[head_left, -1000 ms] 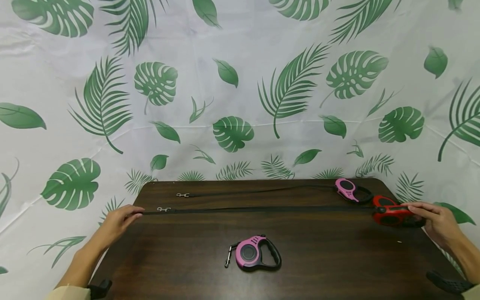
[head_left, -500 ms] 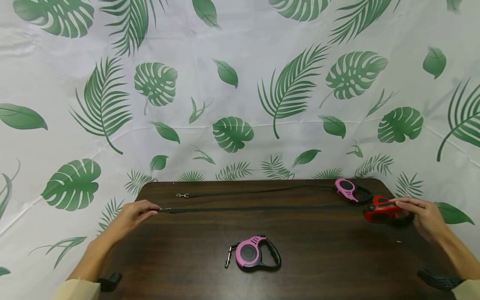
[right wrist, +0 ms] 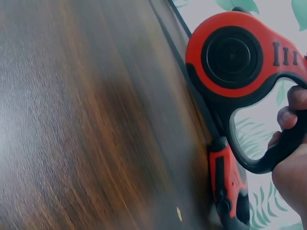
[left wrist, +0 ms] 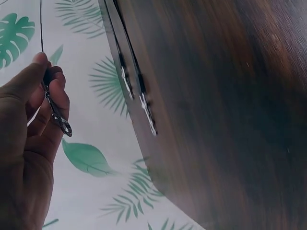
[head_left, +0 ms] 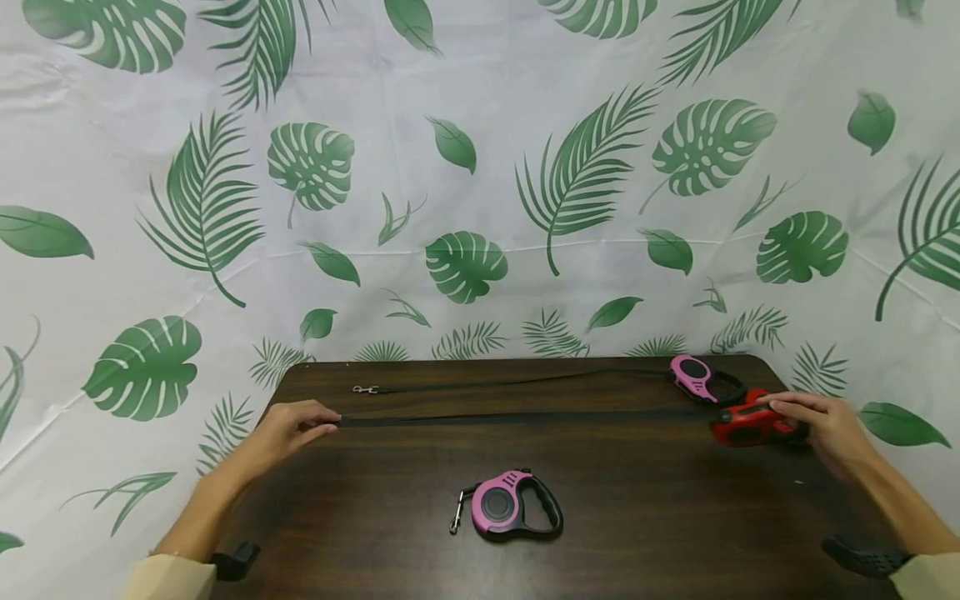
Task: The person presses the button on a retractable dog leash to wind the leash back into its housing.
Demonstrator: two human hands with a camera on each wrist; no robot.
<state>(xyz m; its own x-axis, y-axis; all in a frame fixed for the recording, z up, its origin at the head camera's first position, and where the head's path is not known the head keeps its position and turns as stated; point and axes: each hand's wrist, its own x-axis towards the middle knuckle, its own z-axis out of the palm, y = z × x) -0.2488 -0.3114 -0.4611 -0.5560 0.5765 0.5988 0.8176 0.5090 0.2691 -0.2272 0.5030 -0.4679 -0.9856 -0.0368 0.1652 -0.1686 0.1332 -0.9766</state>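
The left hand (head_left: 288, 427) is seen at the left part of the dark wooden table (head_left: 615, 533). Its thumb and forefinger are pinched on the end of a black leash strap (head_left: 525, 417); in the left wrist view the metal clip (left wrist: 62, 123) is seen hanging below the pinching fingers (left wrist: 55, 91), beside the table edge.

The strap is stretched flat and straight across the table from the left hand to the red leash housing (head_left: 746, 425) at the right. The right hand (head_left: 821, 425) is closed on that housing; in the right wrist view the fingers (right wrist: 290, 115) are curled through the black handle loop (right wrist: 268, 158), and the red body (right wrist: 230, 57) lies against the table surface.

A second black strap (head_left: 510, 384) is laid parallel, just behind the first, running from a small clip (head_left: 365, 389) at the left to a pink leash housing (head_left: 693, 377) near the far right corner. This pink housing sits just beside the red one; contact between them cannot be told.

A third leash, pink with a black handle (head_left: 510, 505), lies wound up near the front middle of the table, well apart from both hands, its clip (head_left: 456, 518) at its left.

A leaf-printed white cloth (head_left: 465, 167) is hung behind and around the table.
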